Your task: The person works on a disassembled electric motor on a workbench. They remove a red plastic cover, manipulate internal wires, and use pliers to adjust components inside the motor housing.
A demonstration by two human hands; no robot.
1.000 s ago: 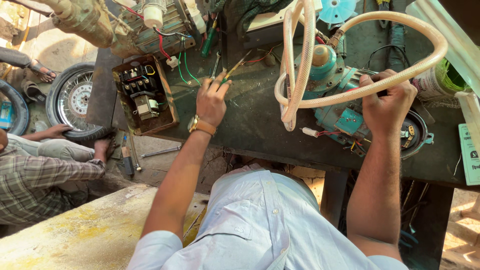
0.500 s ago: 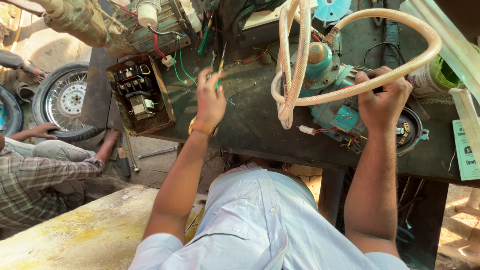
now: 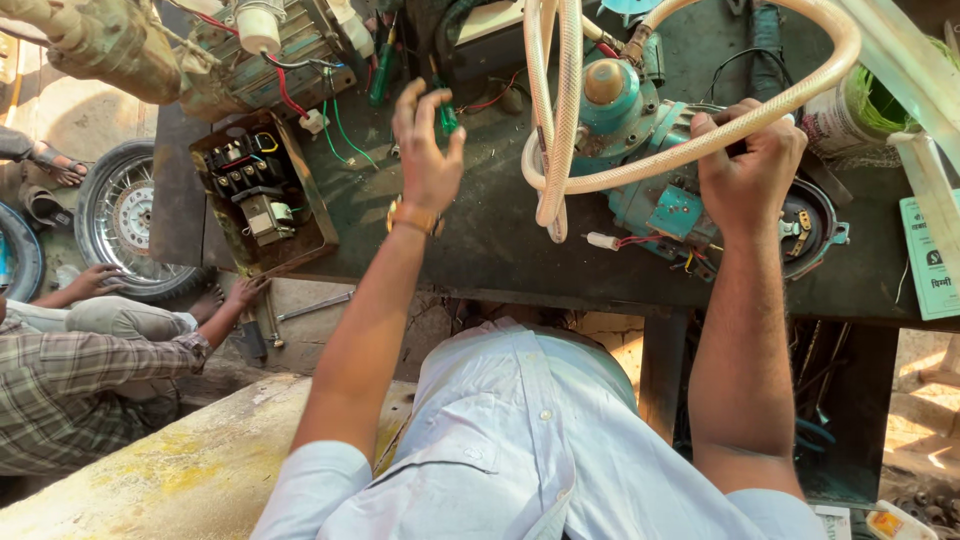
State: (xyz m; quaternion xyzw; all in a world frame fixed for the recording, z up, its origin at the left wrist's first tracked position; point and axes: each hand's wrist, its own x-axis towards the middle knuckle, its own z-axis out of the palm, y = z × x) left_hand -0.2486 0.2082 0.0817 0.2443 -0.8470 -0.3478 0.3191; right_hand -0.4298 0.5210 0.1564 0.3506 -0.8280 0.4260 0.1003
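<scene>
- An outdoor repair shop: a dark, greasy workbench (image 3: 480, 250) in hard sunlight, cluttered along its far edge.
- Right hand (image 3: 748, 170) stays clenched on the one pale hose (image 3: 700, 140), looped over the one teal pump (image 3: 640, 150).
- Left hand (image 3: 428, 150) has moved up the bench; fingers now spread, grasping nothing, beside a green-handled screwdriver (image 3: 447, 118).
- One open switch box (image 3: 262, 192) lies left.
- On the ground at the left, one other person's two hands (image 3: 245, 292) and two wheels (image 3: 125, 215).
</scene>
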